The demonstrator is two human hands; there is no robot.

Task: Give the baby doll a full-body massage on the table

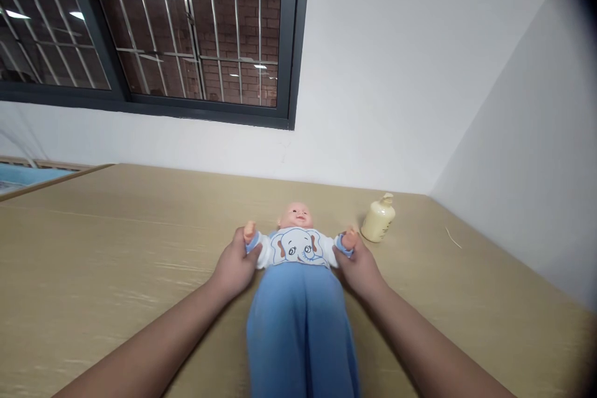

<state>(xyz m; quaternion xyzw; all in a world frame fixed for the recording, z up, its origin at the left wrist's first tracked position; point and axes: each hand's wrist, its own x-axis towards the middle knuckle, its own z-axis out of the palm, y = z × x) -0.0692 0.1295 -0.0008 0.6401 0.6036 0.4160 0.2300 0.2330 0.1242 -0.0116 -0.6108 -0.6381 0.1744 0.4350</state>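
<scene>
At lower centre of the frame, both hands grasp the arms of a baby doll (298, 261) lying face up.

Left hand (236, 268) is closed around one small arm, right hand (359, 268) around the other. Soft blue trousers, white elephant shirt, smooth plastic head. A rounded cream bottle (379, 219) stands just beside, right. The wide tan table (116, 249) has open room at left; walls close the far and right edges.

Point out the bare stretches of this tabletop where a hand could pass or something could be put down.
Widest bare stretch: left of the left hand, running to the table's far left edge. Another lies behind the baby doll, up to the wall. On the right, free surface sits beyond the cream bottle toward the side wall. Crowded: the narrow gap between the right hand and the bottle.
</scene>
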